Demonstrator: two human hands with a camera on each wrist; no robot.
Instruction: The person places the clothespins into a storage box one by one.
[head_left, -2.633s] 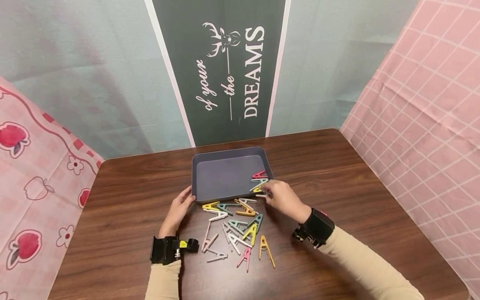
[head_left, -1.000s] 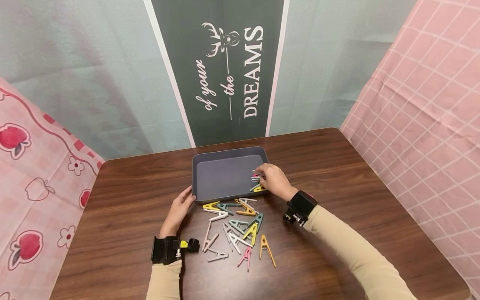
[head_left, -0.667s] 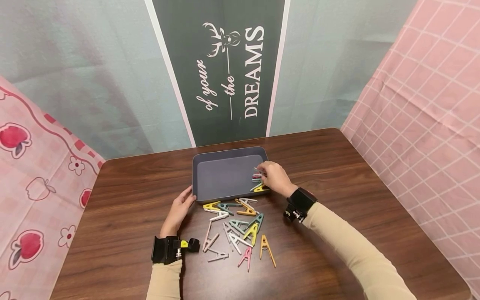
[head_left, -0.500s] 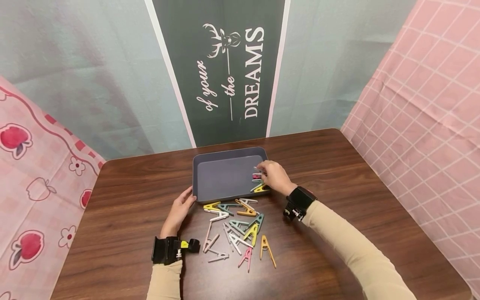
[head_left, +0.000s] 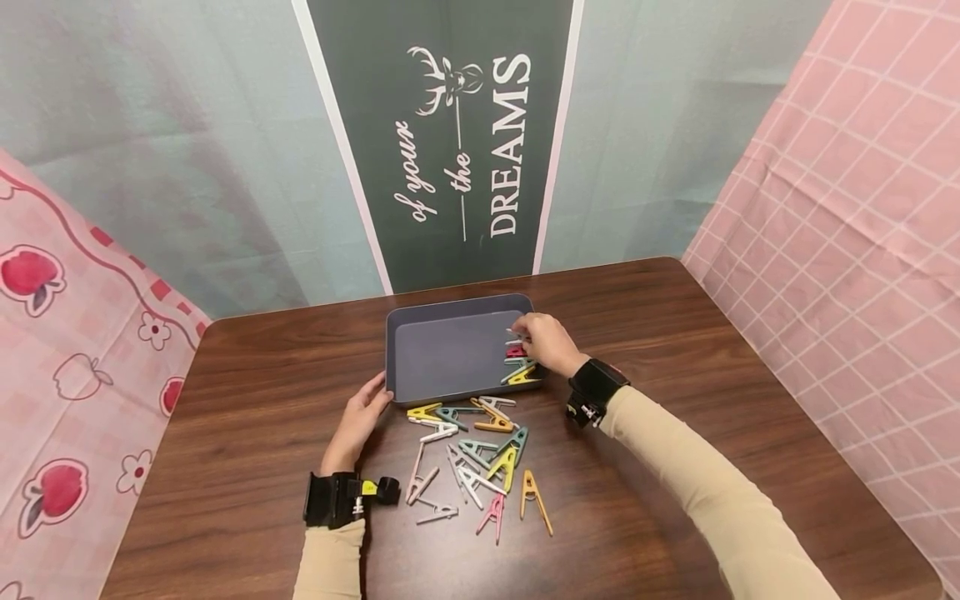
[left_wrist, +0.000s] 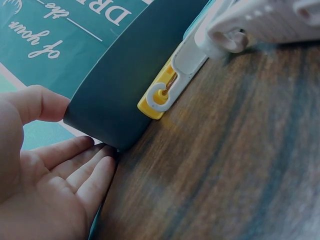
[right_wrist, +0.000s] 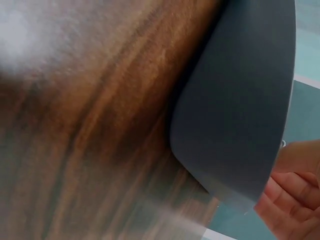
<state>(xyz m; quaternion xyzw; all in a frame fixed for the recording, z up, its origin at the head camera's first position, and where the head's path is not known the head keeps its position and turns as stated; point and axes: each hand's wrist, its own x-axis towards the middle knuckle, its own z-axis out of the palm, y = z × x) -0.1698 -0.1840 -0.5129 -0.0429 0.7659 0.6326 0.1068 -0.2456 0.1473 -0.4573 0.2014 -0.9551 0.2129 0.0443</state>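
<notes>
A dark grey tray (head_left: 450, 354) lies on the wooden table with several clothespins in a row along its right side, among them a red clothespin (head_left: 516, 352) and a yellow clothespin (head_left: 522, 377). My left hand (head_left: 358, 425) touches the tray's near left corner, thumb at the rim and fingers fairly straight against the outer wall in the left wrist view. Above the right end of the row, my right hand (head_left: 552, 343) pinches a pale clothespin (head_left: 513, 332), mostly hidden by the fingers. In the right wrist view, the tray wall (right_wrist: 235, 110) covers most of what those fingers hold.
Several loose clothespins are spread in front of the tray, including a pink clothespin (head_left: 492, 517), an orange clothespin (head_left: 531, 496) and a white clothespin (head_left: 437, 430). Printed cloth hangs behind the table (head_left: 637, 333) and at both sides.
My right hand has carried the pale clothespin from the tray's near right corner inward and toward the far side, past the red clothespin. My left hand stays at its corner.
</notes>
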